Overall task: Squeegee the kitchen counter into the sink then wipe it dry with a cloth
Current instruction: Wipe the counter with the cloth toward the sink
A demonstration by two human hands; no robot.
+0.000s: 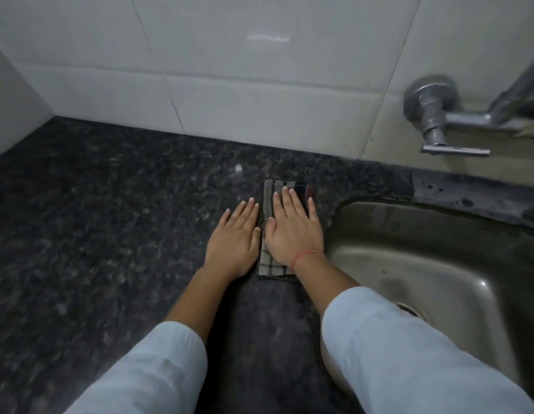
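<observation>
A folded grey-green checked cloth (pixel 269 266) lies flat on the dark speckled granite tabletop (pixel 110 219) — a narrow rectangle, just beside the left rim of the dull stainless-steel sink (pixel 409 234).

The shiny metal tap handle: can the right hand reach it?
Probably yes. The right hand rests flat on the folded checked cloth, and only the open steel sink lies between it and the metal tap handle.

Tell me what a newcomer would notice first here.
At the centre, the right hand presses a folded checked cloth on the dark counter; the left hand lies flat beside it. A steel sink sits at the right, a tap above it.
</observation>
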